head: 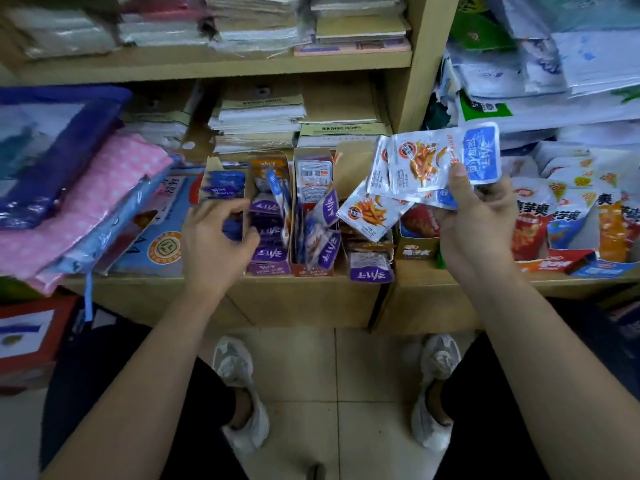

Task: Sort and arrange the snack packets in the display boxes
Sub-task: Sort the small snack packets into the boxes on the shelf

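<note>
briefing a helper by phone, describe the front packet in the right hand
Find the wooden shelf, then the right hand raised over it. The silver foil packet topmost in its fan has a pale blue end, where boxed packets show purple.

right hand [478, 220] pinches a fan of blue-white packets [433, 164], with a loose packet [367, 213] just below-left of that grip. left hand [214, 237] grips purple packets [232, 227] in display box [214, 165], blurred. more boxes [311, 271] right of this grip.
</note>
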